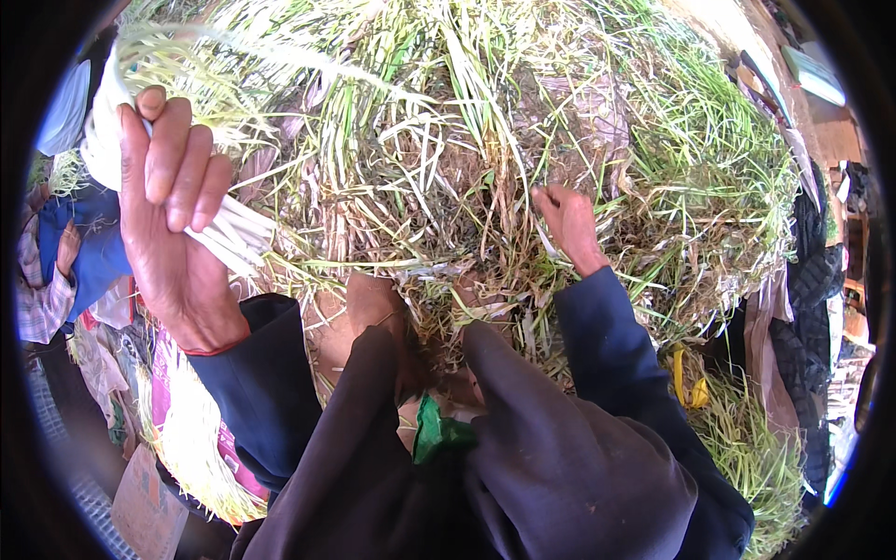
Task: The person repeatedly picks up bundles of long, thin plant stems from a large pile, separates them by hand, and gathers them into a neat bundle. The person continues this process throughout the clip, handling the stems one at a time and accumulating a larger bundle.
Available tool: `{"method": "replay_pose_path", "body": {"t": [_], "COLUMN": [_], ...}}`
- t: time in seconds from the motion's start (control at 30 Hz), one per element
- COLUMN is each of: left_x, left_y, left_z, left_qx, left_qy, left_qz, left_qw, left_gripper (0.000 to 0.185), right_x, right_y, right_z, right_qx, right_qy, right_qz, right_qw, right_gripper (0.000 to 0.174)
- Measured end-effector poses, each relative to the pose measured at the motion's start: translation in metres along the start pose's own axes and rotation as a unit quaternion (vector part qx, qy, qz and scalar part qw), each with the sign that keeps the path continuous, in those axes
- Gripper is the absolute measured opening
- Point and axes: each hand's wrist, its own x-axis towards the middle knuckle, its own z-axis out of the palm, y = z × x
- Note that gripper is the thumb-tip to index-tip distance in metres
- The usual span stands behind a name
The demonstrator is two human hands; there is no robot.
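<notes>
My left hand (175, 189) is raised at the upper left, its fingers closed around a bunch of long pale green-white stalks (234, 234), which look like spring onions or garlic shoots. White stalk ends stick out below the fist, and the blurred leaves trail above it. My right hand (568, 220) is low over the heap right of centre, thumb and forefinger close together beside a thin pale stalk (521, 168); whether they pinch it I cannot tell. Before me spreads a heap of green stalks (350, 126) with brown, dry leaf scraps and roots (500, 189) among them.
My bare lower legs (374, 301) touch the heap's near edge. A green cloth or plastic piece (441, 430) lies between my knees. Another person's hand (68, 248) and checked sleeve show at far left. A pink sack (227, 448) with pale stalks stands lower left; a yellow strip (689, 385) lies right.
</notes>
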Motion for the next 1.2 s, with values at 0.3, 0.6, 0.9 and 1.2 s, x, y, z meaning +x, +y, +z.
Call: {"method": "replay_pose_path", "body": {"t": [0.3, 0.6, 0.9, 1.2], "left_x": [-0.039, -0.058, -0.068, -0.077], "left_y": [-0.111, -0.137, -0.159, -0.166], "left_z": [-0.023, -0.037, -0.039, -0.042], "left_qx": [0.149, 0.159, 0.201, 0.181], "left_qy": [0.236, 0.209, 0.173, 0.157], "left_qz": [-0.205, -0.285, -0.322, -0.349], "left_qw": [0.938, 0.922, 0.909, 0.906], "left_gripper": [0.046, 0.031, 0.033, 0.032], "right_x": [0.041, 0.011, -0.055, -0.072], "right_y": [-0.001, -0.038, -0.104, -0.117], "right_z": [0.026, -0.013, -0.029, -0.016], "right_qx": [0.092, 0.194, 0.306, 0.259], "right_qy": [0.068, 0.063, 0.051, 0.035], "right_qz": [-0.075, -0.03, -0.148, -0.226], "right_qw": [0.991, 0.979, 0.939, 0.938], "right_gripper": [0.039, 0.041, 0.016, 0.019]}}
